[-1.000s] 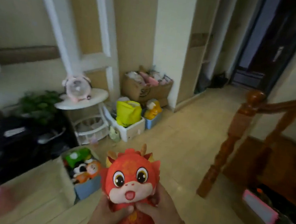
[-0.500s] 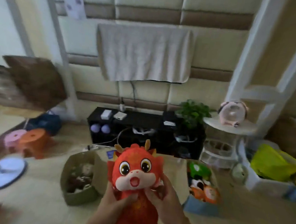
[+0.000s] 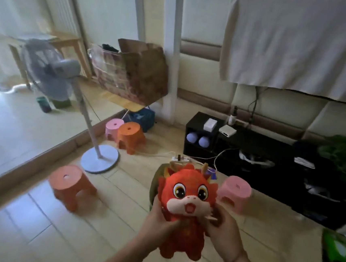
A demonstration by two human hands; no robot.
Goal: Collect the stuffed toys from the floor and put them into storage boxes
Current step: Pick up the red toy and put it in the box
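Dragon plush (image 3: 185,208) as before, pinched in both hands' grip, left hand (image 3: 159,220), right hand (image 3: 222,230), background now fan-side.

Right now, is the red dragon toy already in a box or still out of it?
Out. The red dragon toy is upright in the air above the floor, gripped by the left hand and the right hand.

Red dragon plush (image 3: 186,197) upright, held aloft
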